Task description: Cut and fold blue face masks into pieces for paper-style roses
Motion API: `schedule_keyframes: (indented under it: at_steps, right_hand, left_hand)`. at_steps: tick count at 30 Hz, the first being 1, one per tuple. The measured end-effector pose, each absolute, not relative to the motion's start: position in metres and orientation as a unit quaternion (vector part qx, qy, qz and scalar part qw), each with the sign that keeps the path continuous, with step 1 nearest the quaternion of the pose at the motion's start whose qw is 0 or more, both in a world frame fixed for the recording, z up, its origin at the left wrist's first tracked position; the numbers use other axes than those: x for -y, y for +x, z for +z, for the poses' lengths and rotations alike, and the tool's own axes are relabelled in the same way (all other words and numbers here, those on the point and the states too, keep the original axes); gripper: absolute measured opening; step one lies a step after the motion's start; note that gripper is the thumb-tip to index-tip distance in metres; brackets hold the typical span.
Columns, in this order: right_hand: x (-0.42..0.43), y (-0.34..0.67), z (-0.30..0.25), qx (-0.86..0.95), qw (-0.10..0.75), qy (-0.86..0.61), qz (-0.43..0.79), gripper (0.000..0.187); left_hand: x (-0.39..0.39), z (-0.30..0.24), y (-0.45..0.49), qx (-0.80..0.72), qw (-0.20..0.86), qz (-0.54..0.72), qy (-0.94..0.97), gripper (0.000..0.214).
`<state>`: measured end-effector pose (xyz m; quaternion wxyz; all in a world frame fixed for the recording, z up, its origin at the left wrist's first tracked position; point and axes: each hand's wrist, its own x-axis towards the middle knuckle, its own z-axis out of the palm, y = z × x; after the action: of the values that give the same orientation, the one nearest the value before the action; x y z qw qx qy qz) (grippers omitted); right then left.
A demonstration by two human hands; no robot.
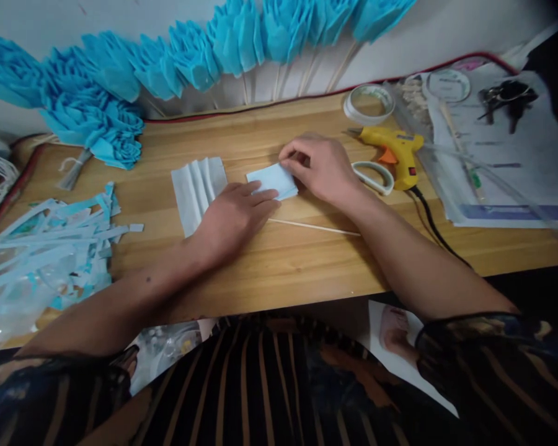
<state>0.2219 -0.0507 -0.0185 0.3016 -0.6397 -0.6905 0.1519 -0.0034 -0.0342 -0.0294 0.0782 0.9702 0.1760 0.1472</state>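
A small folded light-blue sheet (273,180) lies on the wooden table (283,266). My left hand (235,214) rests flat on its near left corner, fingers stretched out and pressing it down. My right hand (320,166) pinches the sheet's far right edge with curled fingers. A pleated white-blue sheet (196,189) lies just left of my left hand. A thin wooden stick (314,227) lies on the table just in front of both hands.
White-handled scissors (376,176) and a yellow glue gun (395,152) with a black cord lie right of my right hand. A tape roll (369,103) sits behind them. Papers (493,161) cover the right end. Cut blue strips (51,238) pile at left. Blue pleated flowers (195,52) line the wall.
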Motion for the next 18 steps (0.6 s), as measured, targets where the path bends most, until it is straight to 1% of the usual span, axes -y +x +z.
schedule_keyframes:
  at_steps: [2, 3, 5, 6, 8, 11, 13, 18]
  right_hand:
    - [0.054, 0.225, -0.012, 0.688, 0.317, -0.640, 0.131, 0.016]
    - [0.057, 0.227, -0.007, 0.688, 0.311, -0.643, 0.125, 0.016]
    - [0.062, 0.232, 0.002, 0.700, 0.275, -0.645, 0.133, 0.011]
    - [0.064, 0.234, 0.006, 0.720, 0.246, -0.635, 0.134, 0.012]
    - [0.067, 0.238, 0.013, 0.757, 0.182, -0.610, 0.145, 0.020]
    - [0.068, 0.240, 0.016, 0.787, 0.137, -0.581, 0.156, 0.025]
    - [0.068, 0.240, 0.014, 0.791, 0.137, -0.574, 0.160, 0.021]
    - [0.064, 0.241, 0.002, 0.786, 0.185, -0.554, 0.203, 0.009]
  left_hand:
    - [0.036, -0.027, -0.003, -0.175, 0.077, 0.145, 0.971, 0.036]
    - [0.036, -0.026, -0.003, -0.175, 0.077, 0.144, 0.971, 0.036]
    - [0.036, -0.025, -0.002, -0.182, 0.081, 0.140, 0.970, 0.034]
    - [0.036, -0.025, -0.002, -0.185, 0.084, 0.137, 0.969, 0.034]
    - [0.036, -0.024, -0.001, -0.194, 0.098, 0.129, 0.968, 0.033]
    - [0.035, -0.024, -0.001, -0.199, 0.108, 0.125, 0.966, 0.032]
    - [0.035, -0.024, 0.000, -0.198, 0.101, 0.125, 0.967, 0.032]
    - [0.036, -0.022, -0.001, -0.202, 0.089, 0.134, 0.966, 0.033]
